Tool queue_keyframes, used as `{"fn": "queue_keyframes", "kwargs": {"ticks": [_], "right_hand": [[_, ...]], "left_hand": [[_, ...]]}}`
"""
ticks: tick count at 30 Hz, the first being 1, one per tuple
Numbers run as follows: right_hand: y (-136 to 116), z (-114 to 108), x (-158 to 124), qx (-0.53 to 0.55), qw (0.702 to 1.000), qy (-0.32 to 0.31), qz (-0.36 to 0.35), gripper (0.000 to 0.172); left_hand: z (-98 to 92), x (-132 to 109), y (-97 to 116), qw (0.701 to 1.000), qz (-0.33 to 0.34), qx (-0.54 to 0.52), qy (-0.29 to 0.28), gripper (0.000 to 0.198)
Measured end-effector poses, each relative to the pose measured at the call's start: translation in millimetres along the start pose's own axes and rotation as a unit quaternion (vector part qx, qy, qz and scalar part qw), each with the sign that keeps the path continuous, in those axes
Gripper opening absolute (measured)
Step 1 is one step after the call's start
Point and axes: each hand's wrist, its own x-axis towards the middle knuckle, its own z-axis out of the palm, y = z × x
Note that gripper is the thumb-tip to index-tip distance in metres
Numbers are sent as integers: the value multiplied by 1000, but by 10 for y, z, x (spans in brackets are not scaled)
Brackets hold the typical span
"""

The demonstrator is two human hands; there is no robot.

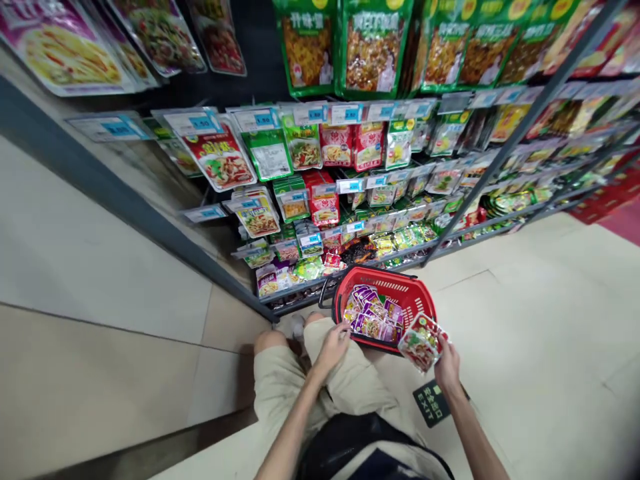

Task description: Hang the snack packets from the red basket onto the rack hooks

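A red food packet (423, 343) with a picture of a dish on its front is in my right hand (448, 363), gripped at its right edge. The packet is tilted over the right front corner of a red shopping basket (425, 292). Inside the basket lie several purple-and-white food packets (371, 325). My left hand (334, 347) is at the basket's left front rim, above my knee, with its fingers curled together. Whether anything small is between those fingers is hidden.
Racks of hanging food packets (373, 50) with price tags (263, 119) rise in front. More packets (310, 268) lie on the bottom shelf. A grey post (200, 233) and pale wall panels (100, 233) stand at left. A floor exit sign (431, 403) is below my right hand.
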Motion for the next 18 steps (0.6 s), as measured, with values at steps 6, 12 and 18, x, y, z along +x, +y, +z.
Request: {"fn": "queue_keyframes", "kwargs": {"ticks": [6,12,18], "right_hand": [[3,88,-508,-26,997,-61,36,68],[-4,-136,-686,-55,998,-12,32,73],[-619,-189,-1067,-8,999,35,-36,66]], "left_hand": [[-105,-945,-96,947,-71,-276,150,45],[-405,-1096,-235,869,-121,-428,216,49],[-607,120,-105,901,-156,-323,246,20]]}}
